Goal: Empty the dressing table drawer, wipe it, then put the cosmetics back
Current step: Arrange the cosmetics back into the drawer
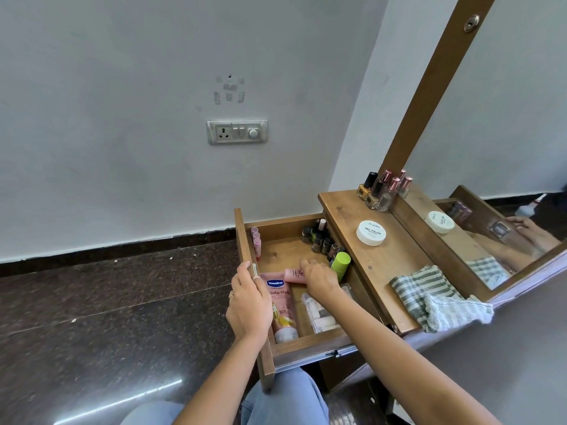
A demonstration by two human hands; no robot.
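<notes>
The wooden drawer (245, 240) stands pulled out, with cosmetics inside. My left hand (248, 302) grips its front panel at the top edge. My right hand (320, 276) reaches into the drawer and holds a small pink tube (293, 275). A large pink Vaseline tube (280, 305) lies along the drawer floor beside it. A green-capped bottle (341, 262) lies just right of my right hand. Several nail polish bottles (319, 237) stand in the drawer's back right corner, pink lip balms (256, 243) along its front panel, and a clear pouch (322, 311) under my wrist.
On the dressing table top (383, 265) sit a white nail polish remover jar (371, 233), several nail polish bottles (382, 191) and a green-striped cloth (435, 296). The mirror (506, 148) rises behind. Dark stone floor lies left; my knees are below the drawer.
</notes>
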